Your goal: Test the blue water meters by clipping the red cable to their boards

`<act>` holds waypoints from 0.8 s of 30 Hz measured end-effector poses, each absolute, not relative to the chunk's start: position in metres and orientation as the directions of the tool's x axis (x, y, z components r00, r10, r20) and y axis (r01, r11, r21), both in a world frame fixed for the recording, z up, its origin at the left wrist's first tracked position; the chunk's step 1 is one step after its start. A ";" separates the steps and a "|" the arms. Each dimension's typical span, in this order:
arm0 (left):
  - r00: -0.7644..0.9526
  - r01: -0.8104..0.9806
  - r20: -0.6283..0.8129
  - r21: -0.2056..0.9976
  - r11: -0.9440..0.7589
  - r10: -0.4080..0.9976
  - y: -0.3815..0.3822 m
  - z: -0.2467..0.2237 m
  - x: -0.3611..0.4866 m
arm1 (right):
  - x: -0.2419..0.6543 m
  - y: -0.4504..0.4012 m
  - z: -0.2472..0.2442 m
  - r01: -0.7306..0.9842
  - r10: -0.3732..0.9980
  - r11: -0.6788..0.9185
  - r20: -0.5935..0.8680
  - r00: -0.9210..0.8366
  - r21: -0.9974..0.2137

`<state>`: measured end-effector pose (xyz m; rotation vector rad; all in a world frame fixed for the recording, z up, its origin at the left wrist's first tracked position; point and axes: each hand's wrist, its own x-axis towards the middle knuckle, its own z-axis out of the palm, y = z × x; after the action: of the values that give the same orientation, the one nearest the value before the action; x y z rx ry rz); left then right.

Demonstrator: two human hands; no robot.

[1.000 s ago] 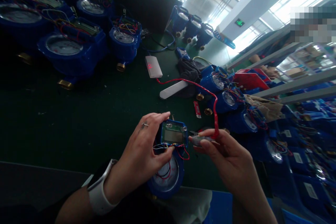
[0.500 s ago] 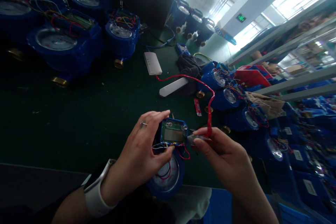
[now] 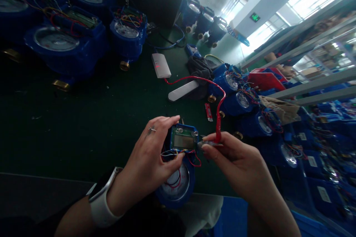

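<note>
A blue water meter (image 3: 178,189) stands at the table's near edge, its display box uncovered to show a green circuit board with a small screen (image 3: 184,141). My left hand (image 3: 151,152) is closed around that box, thumb by the wires and fingers at the far side. Between the thumb and fingers of my right hand (image 3: 236,159) is a grey cable connector (image 3: 207,143), its tip at the right side of the box. Whether it is plugged in I cannot tell. A red cable (image 3: 219,107) runs from it to a white adapter box (image 3: 161,66) with red lights glowing.
More blue meters (image 3: 65,48) stand at the left, with others (image 3: 241,103) along the right. A silver flat bar (image 3: 183,90), a red battery (image 3: 208,112) and a dark cloth (image 3: 198,67) lie beyond my hands. Another person's hand (image 3: 286,70) shows behind the rails.
Red lights have come on in the white adapter box. My right hand has shifted slightly left with the connector, closer to the meter's box. My left hand stays put.
</note>
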<state>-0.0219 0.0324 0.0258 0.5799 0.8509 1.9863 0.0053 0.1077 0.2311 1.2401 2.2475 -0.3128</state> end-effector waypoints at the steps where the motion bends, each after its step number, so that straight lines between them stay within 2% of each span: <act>1: -0.509 -0.540 0.072 0.750 -0.383 0.858 0.032 0.026 -0.022 | 0.005 0.108 0.231 0.840 0.711 0.540 -0.566 -0.418 0.057; 10: -0.507 -0.546 0.069 0.745 -0.382 0.859 0.030 0.025 -0.021 | 0.011 0.106 0.236 0.817 0.726 0.563 -0.546 -0.418 0.122; 24: -0.498 -0.565 0.051 0.738 -0.369 0.865 0.030 0.025 -0.022 | 0.010 0.107 0.232 0.852 0.714 0.524 -0.554 -0.429 0.015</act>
<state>-0.0217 0.0303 0.0250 0.5501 0.8358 1.9716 0.0097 0.1075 0.2321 1.2730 2.2644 -0.3659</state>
